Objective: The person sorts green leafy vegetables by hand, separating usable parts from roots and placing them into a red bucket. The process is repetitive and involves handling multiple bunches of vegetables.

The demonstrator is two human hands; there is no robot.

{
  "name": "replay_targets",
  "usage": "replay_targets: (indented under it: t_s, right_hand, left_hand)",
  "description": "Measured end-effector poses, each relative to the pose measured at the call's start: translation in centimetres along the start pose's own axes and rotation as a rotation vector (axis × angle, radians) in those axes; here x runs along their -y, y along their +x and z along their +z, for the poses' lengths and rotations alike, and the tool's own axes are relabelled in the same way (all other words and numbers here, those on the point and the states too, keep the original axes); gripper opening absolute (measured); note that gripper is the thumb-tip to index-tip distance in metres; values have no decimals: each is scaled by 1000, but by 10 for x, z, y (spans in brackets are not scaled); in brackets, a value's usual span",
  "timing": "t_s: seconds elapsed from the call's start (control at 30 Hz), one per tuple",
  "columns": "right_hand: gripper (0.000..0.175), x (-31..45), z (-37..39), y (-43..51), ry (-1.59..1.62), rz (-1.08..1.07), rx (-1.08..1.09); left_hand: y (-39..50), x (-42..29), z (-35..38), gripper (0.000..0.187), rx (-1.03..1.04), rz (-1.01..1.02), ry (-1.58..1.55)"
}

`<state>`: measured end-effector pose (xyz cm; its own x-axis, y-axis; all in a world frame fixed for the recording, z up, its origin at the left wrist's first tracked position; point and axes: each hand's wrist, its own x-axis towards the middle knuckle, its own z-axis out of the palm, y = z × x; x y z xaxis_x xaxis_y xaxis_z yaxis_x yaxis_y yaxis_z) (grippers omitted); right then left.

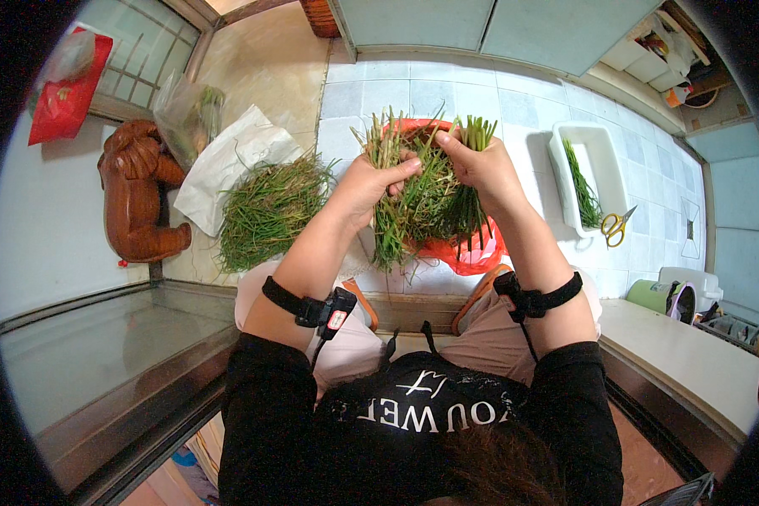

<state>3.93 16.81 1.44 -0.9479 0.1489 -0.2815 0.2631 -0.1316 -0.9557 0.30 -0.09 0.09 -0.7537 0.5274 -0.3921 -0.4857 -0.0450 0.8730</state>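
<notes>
My left hand (379, 180) grips a loose bunch of chive-like greens (387, 234), pale stem ends up and leafy tips hanging down. In my right hand (484, 167) is a neater bundle of green stalks (479, 131), its cut-looking ends level above the fist and dark leaves drooping below. My right thumb and forefinger point inward, near stray strands; whether they pinch one is unclear. Beneath and between both hands, a container lined with a red plastic bag (490, 250) holds a tangle of grassy scraps (435, 212).
A heap of greens (272, 212) lies left beside a white sack (240, 164) and a carved wooden elephant (133, 196). At right, a white plastic tub (607, 164) contains green stalks (582, 186). Yellow-handled scissors (615, 229) rest at its near corner. Cabinets (411, 22) line the far side.
</notes>
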Motion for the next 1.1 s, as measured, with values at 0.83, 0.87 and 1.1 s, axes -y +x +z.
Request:
replay_targets:
  t_s: [0.83,0.87,1.1]
  right_hand:
    - [23,3,-3,-1,139,31,73]
    - [23,2,-4,0,148,29,81]
    - [20,1,-8,1,172,36,95]
  left_hand:
    - [-4,-11,4,16,-43,-25,-48]
    - [-4,-11,4,17,-42,-38,-58]
    - [-4,-12,4,25,9,-24,-40]
